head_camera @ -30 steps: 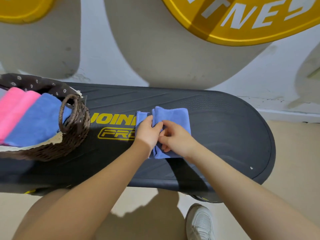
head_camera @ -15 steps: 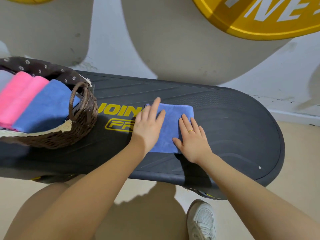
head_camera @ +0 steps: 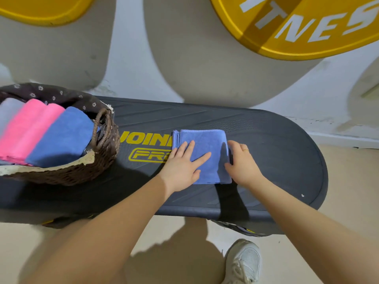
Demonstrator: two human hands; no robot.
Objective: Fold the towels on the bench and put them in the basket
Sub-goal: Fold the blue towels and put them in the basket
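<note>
The folded blue towel (head_camera: 205, 152) lay flat on the black bench (head_camera: 276, 140), at three o'clock from the wicker basket (head_camera: 78, 173) holding pink and blue towels. The left hand (head_camera: 182, 169) pressed on it with straight fingers. The right hand (head_camera: 243, 162) touched its three-o'clock edge, fingers curled at the fold; whether it gripped was unclear.

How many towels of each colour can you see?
Blue: 2, one folded on the bench, one in the basket
Pink: 2, in the basket
Pale grey: 1, in the basket
Total: 5
</note>
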